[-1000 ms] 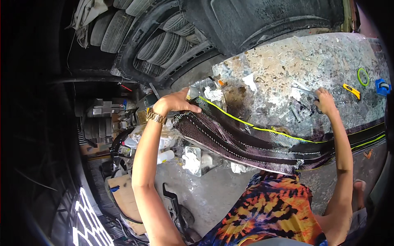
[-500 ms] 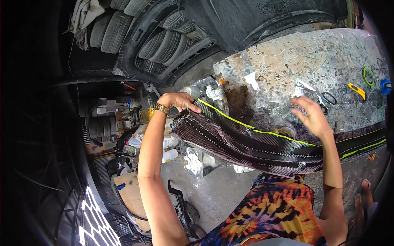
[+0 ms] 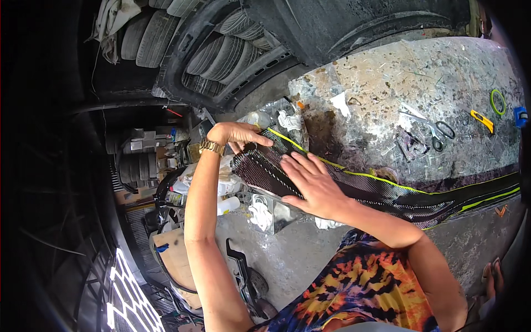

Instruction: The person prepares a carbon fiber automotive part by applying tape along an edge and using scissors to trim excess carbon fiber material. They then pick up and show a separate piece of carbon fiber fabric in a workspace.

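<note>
A long, curved dark part [image 3: 387,202] covered in woven black carbon cloth, edged with bright yellow-green lines, runs along the near side of the table. My left hand [image 3: 239,134] grips its left end, the thumb on top and the fingertips partly hidden behind it. My right hand [image 3: 312,185] lies open and flat on the cloth just right of my left hand, fingers spread. Black-handled scissors [image 3: 434,134] and a small offcut of woven cloth [image 3: 410,145] lie beyond the part on the stained tabletop [image 3: 387,77].
A yellow utility knife [image 3: 481,119], green tape roll [image 3: 497,102] and blue object [image 3: 519,116] lie at the right. Crumpled white rags [image 3: 260,216] are below the part's left end. Stacked tyres [image 3: 152,41] and dark panels stand behind. Another person's foot [image 3: 492,276] shows at lower right.
My right hand has left the scissors, which now lie on the table, and moved left and down onto the cloth. My left hand still holds the part's end.
</note>
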Available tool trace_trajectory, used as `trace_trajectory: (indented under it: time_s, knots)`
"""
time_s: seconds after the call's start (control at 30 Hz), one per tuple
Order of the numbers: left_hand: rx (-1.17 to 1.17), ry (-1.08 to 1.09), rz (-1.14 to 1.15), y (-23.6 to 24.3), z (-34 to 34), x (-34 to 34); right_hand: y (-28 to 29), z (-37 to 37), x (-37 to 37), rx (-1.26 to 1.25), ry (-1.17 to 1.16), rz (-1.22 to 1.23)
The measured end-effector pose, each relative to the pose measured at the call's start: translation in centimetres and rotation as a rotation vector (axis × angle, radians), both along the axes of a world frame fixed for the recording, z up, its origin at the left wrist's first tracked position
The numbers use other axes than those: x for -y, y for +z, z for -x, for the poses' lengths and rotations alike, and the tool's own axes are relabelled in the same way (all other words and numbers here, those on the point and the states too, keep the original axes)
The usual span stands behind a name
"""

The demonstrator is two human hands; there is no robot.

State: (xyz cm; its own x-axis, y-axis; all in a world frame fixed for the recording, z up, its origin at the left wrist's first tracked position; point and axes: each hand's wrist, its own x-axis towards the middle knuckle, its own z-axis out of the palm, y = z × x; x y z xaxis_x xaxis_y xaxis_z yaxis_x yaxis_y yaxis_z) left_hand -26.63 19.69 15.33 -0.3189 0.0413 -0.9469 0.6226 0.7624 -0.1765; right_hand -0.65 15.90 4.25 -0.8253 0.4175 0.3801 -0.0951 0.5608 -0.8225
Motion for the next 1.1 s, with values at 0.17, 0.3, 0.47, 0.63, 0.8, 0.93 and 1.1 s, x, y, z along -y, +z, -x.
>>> trace_trajectory:
  time_s: [0.17, 0.3, 0.47, 0.63, 0.8, 0.93, 1.1]
  knots:
    - [-0.018, -0.155, -0.142, 0.2, 0.1, 2.4, -0.6, 3.4, 2.8, 0.02, -0.001, -0.019]
    - [0.074, -0.006, -0.224, 0.7, -0.2, 2.4, -0.5, 5.3, 3.6, 0.023, -0.032, 0.032]
    - [-0.005, -0.019, -0.297, -0.5, 1.6, 4.4, -0.3, 6.6, 2.7, -0.021, -0.066, 0.055]
    - [0.025, -0.058, -0.413, -0.9, 1.7, 3.7, -1.9, 6.3, 0.2, -0.011, -0.05, -0.117]
    - [0.085, -0.078, -0.461, -1.1, 2.2, 3.3, -2.3, 6.3, -0.5, -0.015, -0.05, -0.226]
    - [0.141, -0.047, -0.457, -1.6, 2.8, 3.5, -2.7, 6.3, -1.0, -0.011, -0.002, -0.278]
    - [-0.057, 0.045, -0.438, 0.0, 1.5, 3.6, -2.4, 5.6, -1.3, 0.024, -0.019, -0.266]
